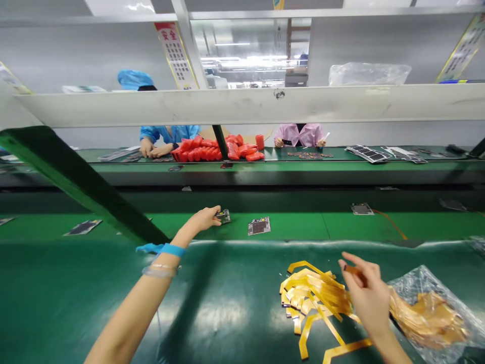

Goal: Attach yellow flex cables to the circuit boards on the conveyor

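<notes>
My left hand (205, 218) reaches out over the green conveyor belt, its fingers closed on the edge of a small circuit board (224, 216). Just right of it, a second circuit board (259, 226) lies flat on the belt. Nearer to me, my right hand (366, 290) pinches an orange flex cable (354, 272) between thumb and fingers; most of that cable is hidden by the hand. Beside and below this hand spreads a pile of yellow-orange flex cables (312, 293) on the green table mat. A clear plastic bag (432, 313) with more flex cables lies to its right.
A dark green slanted post (83, 187) stands left of my left arm. More boards (361, 209) lie along the belt (299, 225). Across it, two people sit at a bench with red wrapped packets (204, 150). A white shelf beam (242, 107) spans the view overhead.
</notes>
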`<state>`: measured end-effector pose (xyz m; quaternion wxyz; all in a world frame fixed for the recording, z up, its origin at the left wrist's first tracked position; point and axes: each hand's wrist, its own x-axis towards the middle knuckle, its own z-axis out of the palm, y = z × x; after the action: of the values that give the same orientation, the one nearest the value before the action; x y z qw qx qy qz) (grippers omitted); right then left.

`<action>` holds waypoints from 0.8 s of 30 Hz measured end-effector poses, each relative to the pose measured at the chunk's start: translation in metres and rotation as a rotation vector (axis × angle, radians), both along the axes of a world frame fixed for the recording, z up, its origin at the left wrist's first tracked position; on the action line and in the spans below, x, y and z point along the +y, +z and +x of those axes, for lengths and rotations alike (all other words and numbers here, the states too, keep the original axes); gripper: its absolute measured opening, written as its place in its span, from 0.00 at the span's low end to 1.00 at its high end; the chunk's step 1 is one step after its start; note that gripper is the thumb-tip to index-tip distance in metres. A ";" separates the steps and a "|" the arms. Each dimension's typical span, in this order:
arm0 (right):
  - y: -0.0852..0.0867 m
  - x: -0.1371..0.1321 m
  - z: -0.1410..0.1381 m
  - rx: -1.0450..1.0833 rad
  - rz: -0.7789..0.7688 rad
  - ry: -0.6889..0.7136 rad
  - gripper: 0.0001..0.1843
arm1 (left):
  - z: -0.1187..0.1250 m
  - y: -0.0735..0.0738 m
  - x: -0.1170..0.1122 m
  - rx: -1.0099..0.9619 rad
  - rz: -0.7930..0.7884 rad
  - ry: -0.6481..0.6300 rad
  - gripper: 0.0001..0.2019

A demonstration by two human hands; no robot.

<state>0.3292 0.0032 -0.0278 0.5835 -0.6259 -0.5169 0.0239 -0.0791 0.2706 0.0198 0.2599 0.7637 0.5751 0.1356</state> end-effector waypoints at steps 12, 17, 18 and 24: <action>-0.003 -0.021 -0.061 0.126 -0.128 0.278 0.04 | 0.162 -0.002 -0.227 -0.405 -0.203 -0.217 0.09; 0.003 -0.020 -0.054 0.111 -0.142 0.285 0.05 | 0.161 -0.011 -0.230 -0.366 -0.176 -0.240 0.10; 0.004 -0.021 -0.054 0.123 -0.147 0.283 0.05 | 0.161 -0.013 -0.230 -0.357 -0.165 -0.248 0.11; 0.001 -0.026 -0.056 0.200 -0.203 0.251 0.05 | 0.162 -0.019 -0.238 -0.352 -0.099 -0.305 0.09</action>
<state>0.2734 -0.0224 -0.0270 0.5580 -0.6068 -0.5254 0.2106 0.0824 0.0329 0.0011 0.4108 0.7928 0.4046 0.1977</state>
